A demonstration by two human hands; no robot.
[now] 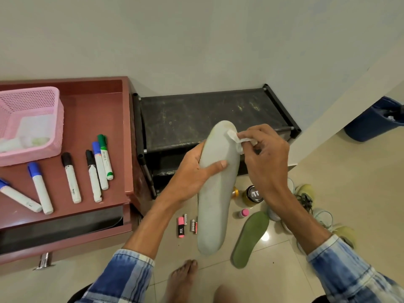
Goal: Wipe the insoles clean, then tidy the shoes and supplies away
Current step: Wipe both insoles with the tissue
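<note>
A person's left hand (192, 171) grips a grey insole (215, 193) at mid-length, thumb laid across its face and fingers curled behind. The right hand (266, 158) pinches a crumpled white wipe (237, 142) against the insole's upper right edge, just above that grip. Below and right of the grip, a green insole (251, 239) lies on the tiled floor beside pale shoes (306, 197). A jar (254, 194) whose dark lid reads "TT" stands just right of the held insole. Below the grip lie a pink highlighter (181, 227) and batteries (192, 225), their print too small to read. Well left of the grip, markers (99, 169) lie by a pink basket (32, 119).
</note>
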